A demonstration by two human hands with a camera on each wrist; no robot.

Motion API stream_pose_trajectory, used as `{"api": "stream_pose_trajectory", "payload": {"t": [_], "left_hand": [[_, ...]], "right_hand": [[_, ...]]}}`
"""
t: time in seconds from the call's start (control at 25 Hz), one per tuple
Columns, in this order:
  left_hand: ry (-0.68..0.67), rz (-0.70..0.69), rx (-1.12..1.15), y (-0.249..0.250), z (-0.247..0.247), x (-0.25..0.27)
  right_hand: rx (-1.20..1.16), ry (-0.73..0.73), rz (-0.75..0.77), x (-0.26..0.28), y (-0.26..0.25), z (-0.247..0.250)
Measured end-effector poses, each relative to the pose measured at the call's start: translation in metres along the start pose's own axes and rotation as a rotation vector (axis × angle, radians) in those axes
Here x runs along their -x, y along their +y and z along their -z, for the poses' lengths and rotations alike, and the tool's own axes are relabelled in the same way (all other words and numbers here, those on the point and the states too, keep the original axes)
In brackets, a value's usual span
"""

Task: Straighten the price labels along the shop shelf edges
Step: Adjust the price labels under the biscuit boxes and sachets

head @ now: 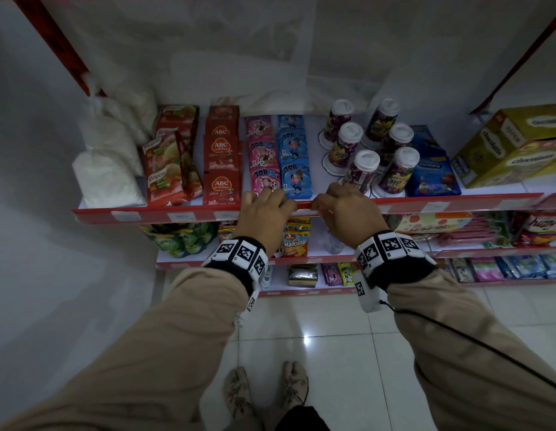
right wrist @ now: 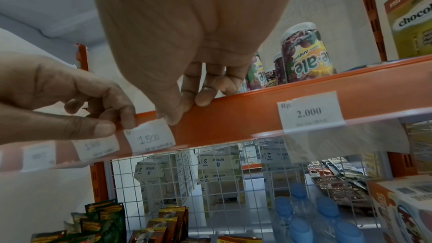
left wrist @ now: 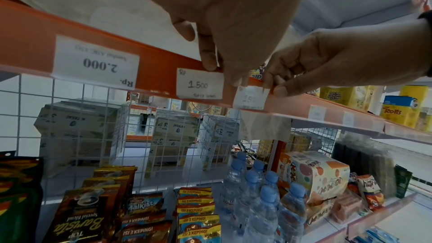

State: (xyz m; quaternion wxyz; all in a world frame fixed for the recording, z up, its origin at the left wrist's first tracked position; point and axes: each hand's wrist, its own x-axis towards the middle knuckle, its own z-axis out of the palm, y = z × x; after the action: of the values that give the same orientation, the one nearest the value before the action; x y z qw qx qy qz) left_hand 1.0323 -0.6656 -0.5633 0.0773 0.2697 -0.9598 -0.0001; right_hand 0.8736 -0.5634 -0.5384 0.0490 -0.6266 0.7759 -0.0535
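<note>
A small handwritten price label marked 1.500 [right wrist: 150, 138] sits tilted in the red shelf-edge strip [head: 152, 216], its right end higher. My left hand [right wrist: 117, 125] pinches its upper left corner. My right hand [right wrist: 182, 112] pinches its upper right corner, with the other fingers resting on top of the strip. The left wrist view shows the same label [left wrist: 251, 97] between my left hand [left wrist: 224, 73] and right hand [left wrist: 275, 86]. Just left of it is a level 1.500 label [left wrist: 200, 85]. In the head view both hands [head: 282, 206] [head: 320, 208] cover the label.
A printed 2.000 label [left wrist: 95, 62] further left reads upside down; another 2.000 label [right wrist: 309, 112] sits to the right. Top Ice sachets [head: 295, 178] and ale-ale cups [head: 362, 171] stand close behind my fingers. Water bottles [left wrist: 261, 200] and a wire grid [left wrist: 93, 117] lie below.
</note>
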Motion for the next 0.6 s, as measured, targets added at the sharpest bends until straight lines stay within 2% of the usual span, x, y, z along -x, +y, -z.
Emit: {"api": "stream_pose_trajectory", "payload": {"t": [0.24, 0.36, 0.6], "left_hand": [[0.009, 0.013, 0.009, 0.001, 0.002, 0.002], [0.024, 0.059, 0.096, -0.001, 0.006, 0.005], [-0.043, 0.064, 0.252, -0.014, 0.015, 0.011]], "right_hand": [[-0.016, 0.056, -0.009, 0.006, 0.001, -0.005], [-0.033, 0.107, -0.016, 0.01, -0.003, -0.005], [0.031, 0.176, 0.018, 0.009, -0.032, -0.012]]}}
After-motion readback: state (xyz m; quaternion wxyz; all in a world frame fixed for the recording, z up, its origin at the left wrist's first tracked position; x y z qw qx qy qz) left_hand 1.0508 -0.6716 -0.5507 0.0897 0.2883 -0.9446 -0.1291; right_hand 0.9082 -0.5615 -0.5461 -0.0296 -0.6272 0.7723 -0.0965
